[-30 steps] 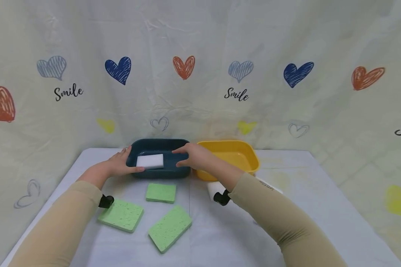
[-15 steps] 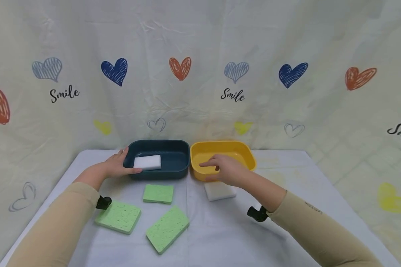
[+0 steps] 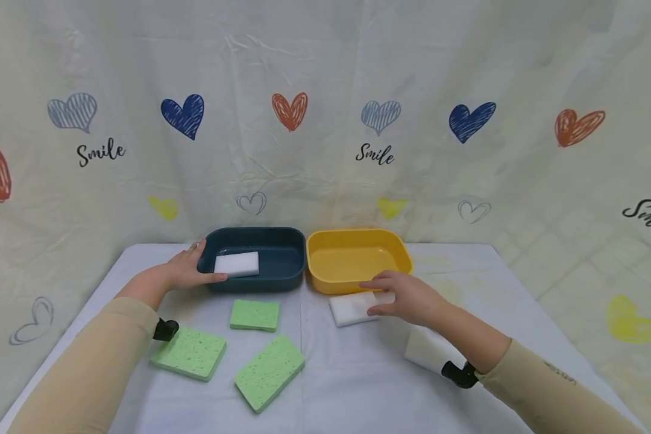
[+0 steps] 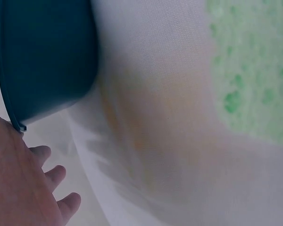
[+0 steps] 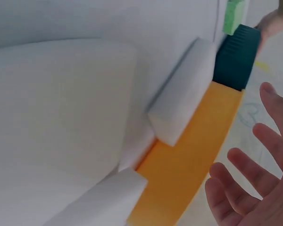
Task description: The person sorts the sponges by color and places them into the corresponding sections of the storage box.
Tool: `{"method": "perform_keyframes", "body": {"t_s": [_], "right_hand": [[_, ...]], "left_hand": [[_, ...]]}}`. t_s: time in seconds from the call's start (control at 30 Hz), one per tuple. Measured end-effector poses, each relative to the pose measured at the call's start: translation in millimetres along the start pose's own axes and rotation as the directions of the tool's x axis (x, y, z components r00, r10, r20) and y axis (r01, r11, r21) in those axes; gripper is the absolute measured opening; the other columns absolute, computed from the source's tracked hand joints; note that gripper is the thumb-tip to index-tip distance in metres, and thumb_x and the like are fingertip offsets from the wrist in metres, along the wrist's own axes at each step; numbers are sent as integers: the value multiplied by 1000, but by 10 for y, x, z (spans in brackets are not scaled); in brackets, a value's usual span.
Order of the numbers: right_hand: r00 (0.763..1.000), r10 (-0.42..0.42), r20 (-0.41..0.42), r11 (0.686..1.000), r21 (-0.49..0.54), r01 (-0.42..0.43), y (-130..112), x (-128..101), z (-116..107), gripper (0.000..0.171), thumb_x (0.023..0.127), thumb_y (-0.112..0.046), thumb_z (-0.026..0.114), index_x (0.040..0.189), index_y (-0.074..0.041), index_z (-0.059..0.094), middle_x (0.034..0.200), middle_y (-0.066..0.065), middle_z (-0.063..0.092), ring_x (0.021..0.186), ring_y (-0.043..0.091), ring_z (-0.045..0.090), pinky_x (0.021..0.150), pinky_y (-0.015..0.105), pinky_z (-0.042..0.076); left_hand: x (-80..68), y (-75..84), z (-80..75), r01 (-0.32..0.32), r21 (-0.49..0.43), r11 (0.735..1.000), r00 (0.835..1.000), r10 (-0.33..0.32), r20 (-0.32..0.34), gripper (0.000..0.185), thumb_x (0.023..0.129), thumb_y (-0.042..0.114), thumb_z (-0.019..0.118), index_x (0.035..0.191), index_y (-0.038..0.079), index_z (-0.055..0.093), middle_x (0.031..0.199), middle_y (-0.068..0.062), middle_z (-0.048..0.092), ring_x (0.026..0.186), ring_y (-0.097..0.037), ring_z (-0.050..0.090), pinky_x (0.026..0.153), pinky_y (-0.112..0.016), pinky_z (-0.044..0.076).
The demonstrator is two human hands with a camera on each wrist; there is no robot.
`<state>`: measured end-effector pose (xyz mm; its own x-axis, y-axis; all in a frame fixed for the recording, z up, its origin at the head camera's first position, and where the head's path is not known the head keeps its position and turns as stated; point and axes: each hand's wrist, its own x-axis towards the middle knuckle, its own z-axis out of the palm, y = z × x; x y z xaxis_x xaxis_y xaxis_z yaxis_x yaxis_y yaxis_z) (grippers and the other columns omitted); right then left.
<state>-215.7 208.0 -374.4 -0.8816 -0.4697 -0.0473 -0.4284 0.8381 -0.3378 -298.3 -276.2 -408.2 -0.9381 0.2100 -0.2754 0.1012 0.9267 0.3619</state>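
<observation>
One white sponge (image 3: 236, 264) lies in the teal tray (image 3: 282, 259) by the table (image 3: 347, 386)'s far edge, apparently at least five others (image 3: 270, 374) remain outside, left hand (image 3: 187, 269) resting unclenched, right hand (image 3: 415, 296) loose.

I see the left arm (image 3: 100, 352) and right arm (image 3: 553, 389) reaching forward; the left hand (image 3: 186, 270) is spread, thumb pointing inward, the right hand (image 3: 408, 299) loosely parted, fingers slightly bent.

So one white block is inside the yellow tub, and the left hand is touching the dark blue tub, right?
Not quite: the head view shows that white block inside the dark blue tub, not the yellow tub. The left hand is touching the dark blue tub, just as you said.
</observation>
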Motion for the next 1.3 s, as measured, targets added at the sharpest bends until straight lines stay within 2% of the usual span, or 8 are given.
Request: {"method": "perform_keyframes", "body": {"t_s": [0.17, 0.5, 0.6, 0.8, 1.0, 1.3], "right_hand": [[998, -48, 34, 996, -71, 50, 97, -12, 117, 54, 83, -39, 81, 133, -23, 66, 128, -2, 63, 119, 24, 57, 99, 46, 49], [992, -83, 91, 981, -166, 97, 227, 79, 303, 55, 81, -37, 82, 133, -24, 66, 138, 5, 59, 128, 28, 52, 101, 50, 47], [991, -87, 104, 975, -194, 106, 254, 114, 331, 56, 81, -38, 82, 133, -23, 66, 138, 7, 59, 128, 28, 52, 102, 50, 46], [985, -137, 103, 952, -261, 160, 284, 182, 344, 59, 80, -40, 83, 133, -21, 65, 128, 2, 64, 117, 24, 58, 101, 45, 47], [985, -147, 88, 956, -244, 165, 267, 212, 344, 62, 77, -37, 86, 132, -16, 65, 125, 2, 63, 112, 24, 58, 100, 44, 47], [992, -94, 82, 967, -227, 111, 265, 232, 379, 63, 77, -38, 86, 133, -19, 64, 126, 0, 61, 109, 21, 56, 100, 41, 47]], "left_hand": [[-13, 9, -13, 3, -8, 1000, 1000, -3, 4, 129, 81, 78, 57, 154, -7, -7, 157, -38, -1, 142, -58, 5, 111, -70, 12], [15, -15, -13, -11, 4, 1000, 1000, 11, -5, 129, 82, 78, 56, 154, -7, -7, 157, -38, 0, 142, -58, 5, 111, -70, 12], [17, -14, -16, -15, 7, 1000, 1000, 15, -6, 129, 81, 78, 56, 154, -8, -7, 157, -38, 0, 142, -58, 6, 111, -70, 12], [24, -11, -15, -14, 3, 1000, 1000, 14, -6, 129, 81, 78, 56, 154, -7, -7, 157, -37, 0, 142, -58, 5, 111, -70, 12], [12, -6, -12, -13, 0, 1000, 1000, 13, -11, 129, 81, 78, 57, 154, -8, -7, 158, -36, -1, 143, -57, 5, 112, -69, 12], [-24, 33, -15, -10, -6, 1000, 1000, 10, -7, 127, 83, 75, 59, 154, -8, -6, 158, -36, 1, 143, -57, 7, 112, -69, 13]]}}
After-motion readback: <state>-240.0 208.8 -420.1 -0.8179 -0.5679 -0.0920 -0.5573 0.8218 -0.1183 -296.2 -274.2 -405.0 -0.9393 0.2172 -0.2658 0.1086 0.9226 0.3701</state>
